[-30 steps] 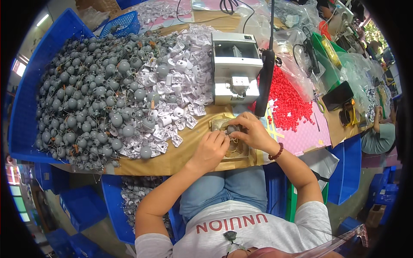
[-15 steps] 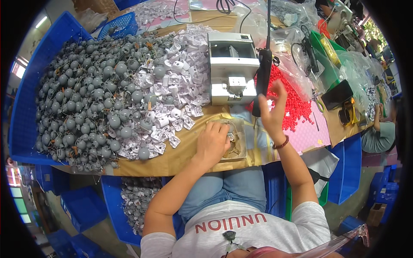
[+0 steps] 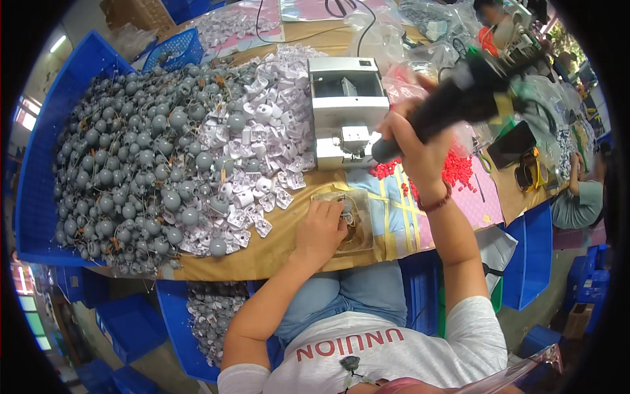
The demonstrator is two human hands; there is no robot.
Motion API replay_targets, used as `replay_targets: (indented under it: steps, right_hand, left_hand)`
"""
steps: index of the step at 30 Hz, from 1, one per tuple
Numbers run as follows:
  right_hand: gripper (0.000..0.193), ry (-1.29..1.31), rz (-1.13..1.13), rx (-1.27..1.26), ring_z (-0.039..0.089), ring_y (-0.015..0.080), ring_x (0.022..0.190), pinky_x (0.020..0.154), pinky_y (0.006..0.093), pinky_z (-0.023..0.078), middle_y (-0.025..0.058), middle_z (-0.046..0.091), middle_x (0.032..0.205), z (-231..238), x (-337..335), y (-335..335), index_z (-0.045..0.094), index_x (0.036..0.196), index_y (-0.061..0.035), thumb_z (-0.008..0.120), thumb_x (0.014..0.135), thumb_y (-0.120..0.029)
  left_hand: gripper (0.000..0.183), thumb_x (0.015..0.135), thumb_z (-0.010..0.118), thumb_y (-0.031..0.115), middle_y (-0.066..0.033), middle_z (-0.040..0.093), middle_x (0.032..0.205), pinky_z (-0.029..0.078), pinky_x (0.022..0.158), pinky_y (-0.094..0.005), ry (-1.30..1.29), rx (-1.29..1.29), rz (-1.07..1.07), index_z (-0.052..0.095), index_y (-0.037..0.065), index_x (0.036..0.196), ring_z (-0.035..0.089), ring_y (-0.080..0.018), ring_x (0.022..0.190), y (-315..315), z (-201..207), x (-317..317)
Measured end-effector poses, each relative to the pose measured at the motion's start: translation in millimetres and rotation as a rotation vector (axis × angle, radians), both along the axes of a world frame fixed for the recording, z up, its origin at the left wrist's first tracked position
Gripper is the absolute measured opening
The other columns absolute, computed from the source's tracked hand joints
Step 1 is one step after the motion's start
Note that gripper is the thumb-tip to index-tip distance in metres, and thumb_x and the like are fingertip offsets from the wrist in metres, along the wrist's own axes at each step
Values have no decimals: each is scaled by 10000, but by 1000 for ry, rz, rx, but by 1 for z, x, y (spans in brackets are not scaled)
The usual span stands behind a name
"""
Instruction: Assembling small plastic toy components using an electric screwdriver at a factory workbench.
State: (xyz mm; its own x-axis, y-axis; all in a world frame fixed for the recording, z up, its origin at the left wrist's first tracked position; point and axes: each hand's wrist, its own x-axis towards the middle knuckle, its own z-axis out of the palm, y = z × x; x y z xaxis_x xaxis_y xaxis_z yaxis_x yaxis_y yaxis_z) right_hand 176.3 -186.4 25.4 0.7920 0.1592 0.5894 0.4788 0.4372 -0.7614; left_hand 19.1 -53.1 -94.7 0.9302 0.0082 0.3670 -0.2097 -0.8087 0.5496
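Observation:
My right hand is wrapped around a black electric screwdriver, tilted and smeared by motion, its lower end near the right side of a white screw feeder. My left hand rests on a square, shallow, clear-edged fixture at the table's front. Its curled fingertips press on a small part in the fixture, mostly hidden, with a greyish piece showing beside them. Left of the feeder lies a heap of white plastic housings.
A large blue bin at the left overflows with grey ball-shaped parts on wires. Small red pieces lie on pink sheeting behind my right wrist. Farther right are a black phone-like slab, tape rolls and another person.
My right hand, open beside the hanging screwdriver before, has closed around it and tipped it toward the right. My left hand stays at the fixture. The view has shifted slightly.

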Motion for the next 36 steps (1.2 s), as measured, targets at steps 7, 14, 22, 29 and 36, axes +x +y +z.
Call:
replay_targets:
  steps: [7, 14, 22, 29, 36]
  right_hand:
    - [513, 58, 22, -186, 641, 129, 671, 647, 265, 518, 51, 652, 822, -4, 46, 34, 449, 1349, 46, 693, 898, 30]
    - [282, 248, 75, -280, 643, 117, 615, 570, 277, 516, 27, 641, 744, -17, 29, 36, 547, 1031, -20, 746, 833, -31]
    - [331, 260, 205, -252, 623, 90, 690, 613, 266, 504, 15, 641, 799, -41, -48, 12, 552, 1077, -19, 771, 830, 5]
    - [320, 233, 216, -228, 594, 73, 704, 620, 260, 485, 5, 634, 815, -53, -60, 8, 556, 1069, -23, 773, 838, 24]
    - [697, 15, 210, -357, 614, 108, 707, 641, 258, 500, 54, 635, 844, -59, -63, -1, 297, 1443, 19, 672, 860, 93]
  left_hand:
    - [334, 776, 747, 124, -121, 671, 1007, 527, 848, -426, -7, 27, 26, 667, 35, 1088, 613, -334, 989, -5, -6, 2]
    - [331, 782, 747, 126, -120, 673, 1008, 531, 838, -429, -6, 3, 26, 669, 37, 1091, 614, -335, 985, -2, -8, 1]
    - [372, 775, 741, 123, -92, 654, 1010, 549, 799, -423, 23, 24, 27, 646, 48, 1127, 608, -301, 995, -2, -3, 1]
    - [394, 760, 746, 123, -73, 642, 1007, 562, 754, -420, -15, 59, 25, 631, 59, 1131, 612, -295, 995, -2, -9, 1]
    - [308, 748, 742, 109, -78, 620, 976, 545, 714, -438, -38, 5, 28, 593, 77, 1015, 603, -310, 960, -3, -5, 2]
